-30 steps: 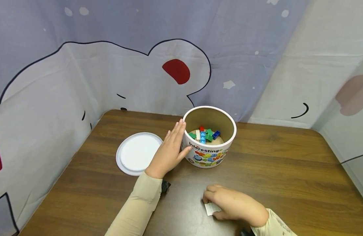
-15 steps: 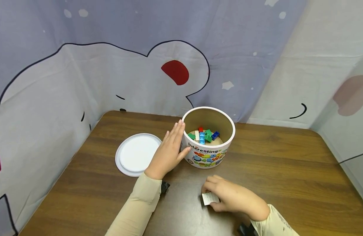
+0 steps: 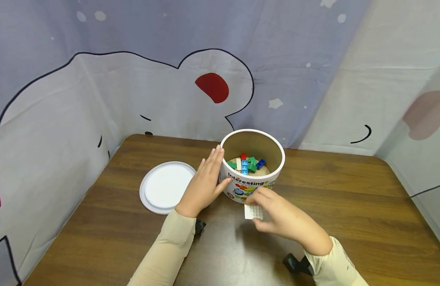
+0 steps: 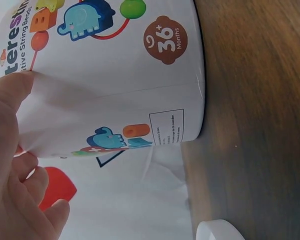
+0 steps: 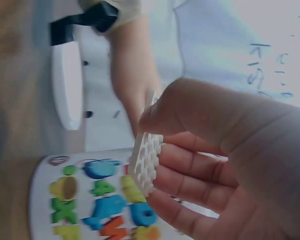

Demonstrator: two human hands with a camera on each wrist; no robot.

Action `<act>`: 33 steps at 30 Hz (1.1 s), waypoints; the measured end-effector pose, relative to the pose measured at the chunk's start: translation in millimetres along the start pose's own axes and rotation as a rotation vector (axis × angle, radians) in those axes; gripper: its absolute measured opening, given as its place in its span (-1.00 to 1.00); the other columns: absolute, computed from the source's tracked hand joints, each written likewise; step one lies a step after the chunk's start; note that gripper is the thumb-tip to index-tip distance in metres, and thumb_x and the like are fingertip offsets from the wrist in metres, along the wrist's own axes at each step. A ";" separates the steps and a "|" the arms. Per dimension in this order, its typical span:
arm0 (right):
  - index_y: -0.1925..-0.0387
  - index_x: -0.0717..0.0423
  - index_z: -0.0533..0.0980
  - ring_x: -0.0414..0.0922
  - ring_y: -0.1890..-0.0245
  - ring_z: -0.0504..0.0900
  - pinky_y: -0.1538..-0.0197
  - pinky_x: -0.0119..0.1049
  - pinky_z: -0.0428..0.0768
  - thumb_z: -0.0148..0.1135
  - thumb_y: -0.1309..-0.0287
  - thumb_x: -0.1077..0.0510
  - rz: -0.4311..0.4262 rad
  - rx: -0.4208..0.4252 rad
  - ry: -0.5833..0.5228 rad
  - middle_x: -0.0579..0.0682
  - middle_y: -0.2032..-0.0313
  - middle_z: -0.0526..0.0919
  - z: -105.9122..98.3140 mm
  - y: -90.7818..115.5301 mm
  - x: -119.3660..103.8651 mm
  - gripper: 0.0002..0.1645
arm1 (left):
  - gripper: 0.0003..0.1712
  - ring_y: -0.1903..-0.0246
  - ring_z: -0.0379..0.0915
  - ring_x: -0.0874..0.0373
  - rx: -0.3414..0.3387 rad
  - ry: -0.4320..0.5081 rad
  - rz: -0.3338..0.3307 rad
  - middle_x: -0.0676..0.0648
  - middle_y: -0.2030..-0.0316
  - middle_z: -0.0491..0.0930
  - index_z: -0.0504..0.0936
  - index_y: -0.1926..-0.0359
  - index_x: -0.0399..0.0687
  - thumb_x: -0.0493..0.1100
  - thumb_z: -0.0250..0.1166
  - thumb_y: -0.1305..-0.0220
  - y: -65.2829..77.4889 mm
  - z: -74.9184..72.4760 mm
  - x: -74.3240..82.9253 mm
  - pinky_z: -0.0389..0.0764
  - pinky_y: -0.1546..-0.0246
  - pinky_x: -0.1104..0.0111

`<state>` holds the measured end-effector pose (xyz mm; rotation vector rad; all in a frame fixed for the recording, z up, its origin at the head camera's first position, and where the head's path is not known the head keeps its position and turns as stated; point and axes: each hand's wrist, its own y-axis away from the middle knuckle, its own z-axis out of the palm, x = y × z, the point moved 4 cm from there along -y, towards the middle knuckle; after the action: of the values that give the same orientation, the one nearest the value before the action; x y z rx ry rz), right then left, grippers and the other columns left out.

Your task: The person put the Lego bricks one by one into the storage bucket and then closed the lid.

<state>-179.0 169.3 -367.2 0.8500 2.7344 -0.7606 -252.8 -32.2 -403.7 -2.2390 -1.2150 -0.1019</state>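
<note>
In the head view, my left hand lies with straight fingers against the left side of a round white bucket. The left wrist view shows its thumb pressing the printed wall. My right hand is in front of the bucket, above the table. Between its thumb and fingers it pinches a flat white building-block plate, whose rows of studs show clearly in the right wrist view. Several small building blocks, red, white, green, light blue and dark blue, lie on the bucket's floor.
A round white lid lies on the wooden table left of the bucket, partly behind the left hand. A printed cloth hangs behind the table. Black wrist-worn parts stick out below the right wrist.
My right hand has lifted the white building-block plate off the table near the front and carried it forward toward the bucket. The left hand and the bucket stay in place.
</note>
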 end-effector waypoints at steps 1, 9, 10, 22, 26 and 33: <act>0.15 0.17 0.56 -0.20 0.17 0.57 0.07 -0.27 0.65 0.51 0.16 0.33 0.007 0.019 0.005 -0.07 0.18 0.58 -3.5 -1.6 0.3 -0.55 | -0.01 -0.57 -0.20 0.02 -0.002 0.002 -0.001 -0.18 -0.60 -0.08 -0.08 -0.62 -0.17 0.06 0.27 -0.45 -0.3 0.4 0.2 0.10 -0.47 -0.06; 0.10 0.18 0.57 -0.17 0.18 0.60 0.09 -0.34 0.65 0.48 0.16 0.36 -0.027 0.190 -0.034 -0.06 0.15 0.59 -29.3 -18.2 0.7 -0.52 | 0.01 -0.57 -0.19 0.01 -0.001 0.009 -0.004 -0.18 -0.60 -0.09 -0.09 -0.62 -0.16 0.07 0.28 -0.43 -0.7 0.3 -1.2 0.10 -0.47 -0.08; 0.09 0.18 0.57 -0.17 0.18 0.60 0.09 -0.35 0.64 0.47 0.16 0.37 -0.029 0.206 -0.036 -0.05 0.15 0.59 -31.7 -20.6 1.0 -0.52 | 0.01 -0.57 -0.20 0.02 -0.002 0.010 -0.007 -0.17 -0.60 -0.10 -0.09 -0.62 -0.16 0.07 0.28 -0.44 -0.5 0.3 -1.5 0.10 -0.47 -0.07; 0.12 0.24 0.61 -0.12 0.26 0.64 0.17 -0.30 0.67 0.45 0.13 0.41 0.077 0.374 -0.029 0.01 0.18 0.65 -43.7 -39.7 20.6 -0.58 | 0.01 -0.58 -0.21 0.04 -0.005 0.027 0.001 -0.15 -0.61 -0.10 -0.11 -0.63 -0.13 0.05 0.28 -0.44 -0.3 -0.2 0.0 0.08 -0.48 -0.06; 0.12 0.27 0.61 -0.09 0.23 0.64 0.14 -0.16 0.69 0.48 0.10 0.40 0.181 0.374 -0.042 0.05 0.21 0.64 -41.6 -48.4 30.0 -0.60 | 0.00 -0.57 -0.19 0.03 0.004 0.032 0.005 -0.16 -0.60 -0.09 -0.08 -0.62 -0.16 0.05 0.29 -0.43 -0.6 -0.2 0.0 0.09 -0.47 -0.07; 0.07 0.32 0.60 0.01 0.22 0.64 0.08 -0.11 0.68 0.49 -0.01 0.34 0.346 0.324 -0.044 0.13 0.22 0.60 -30.4 -61.1 44.3 -0.60 | -0.02 -0.57 -0.17 0.02 -0.001 0.027 0.014 -0.15 -0.60 -0.09 -0.06 -0.61 -0.18 0.05 0.29 -0.43 -1.9 1.3 1.2 0.12 -0.46 -0.08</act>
<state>-250.8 163.2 -329.4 1.3087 2.3625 -1.1406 -253.9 -29.9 -403.5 -2.2395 -1.1853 -0.1275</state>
